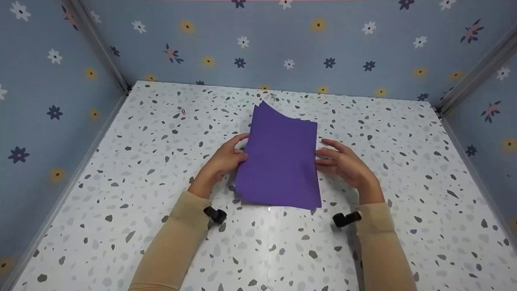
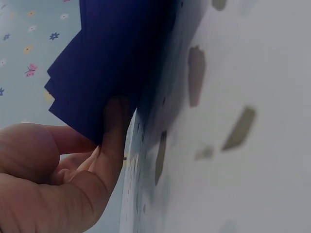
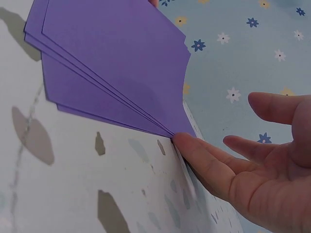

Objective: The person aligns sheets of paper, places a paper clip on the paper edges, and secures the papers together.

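A stack of purple paper sheets (image 1: 280, 159) is held slightly raised above the speckled tabletop, its edges not lined up and its far left corner peaking upward. At its left edge my left hand (image 1: 227, 159) pinches the sheets between thumb and fingers. In the left wrist view the sheets (image 2: 121, 48) look dark, and part of the left hand's grip is hidden behind them. My right hand (image 1: 345, 163) is at the right edge with its fingers extended. In the right wrist view one fingertip (image 3: 183, 141) touches the sheets' edge, while the other digits stand apart from the paper.
A small red paper clip (image 1: 183, 111) lies on the white speckled table (image 1: 121, 182) toward the far left. Blue flower-patterned panels (image 1: 282, 48) enclose the back and both sides. A black wrist camera (image 1: 216, 215) sits at the left sleeve, another camera (image 1: 345, 219) at the right.
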Demonstrator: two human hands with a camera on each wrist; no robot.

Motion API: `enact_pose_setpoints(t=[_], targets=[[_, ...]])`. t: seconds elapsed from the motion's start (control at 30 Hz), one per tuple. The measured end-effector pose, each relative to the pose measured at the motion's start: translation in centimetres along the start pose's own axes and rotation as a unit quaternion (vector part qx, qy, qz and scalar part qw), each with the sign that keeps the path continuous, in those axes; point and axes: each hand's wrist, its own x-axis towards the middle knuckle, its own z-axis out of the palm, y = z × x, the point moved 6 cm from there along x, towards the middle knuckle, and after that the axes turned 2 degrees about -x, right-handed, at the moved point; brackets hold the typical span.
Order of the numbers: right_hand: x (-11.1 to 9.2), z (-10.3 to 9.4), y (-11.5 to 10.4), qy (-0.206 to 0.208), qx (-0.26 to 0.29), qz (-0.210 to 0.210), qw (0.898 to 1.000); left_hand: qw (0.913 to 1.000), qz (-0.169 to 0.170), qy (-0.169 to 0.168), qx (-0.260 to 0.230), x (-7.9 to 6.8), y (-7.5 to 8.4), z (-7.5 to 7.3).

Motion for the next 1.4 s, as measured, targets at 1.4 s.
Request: enact_pose_setpoints(t=[1.4], targets=[[0.49,0.65,-0.58,0.043,-0.042,-0.056,0.997,0.9957,0.052,0.025,-0.073,0.15,0.77,-0.65]])
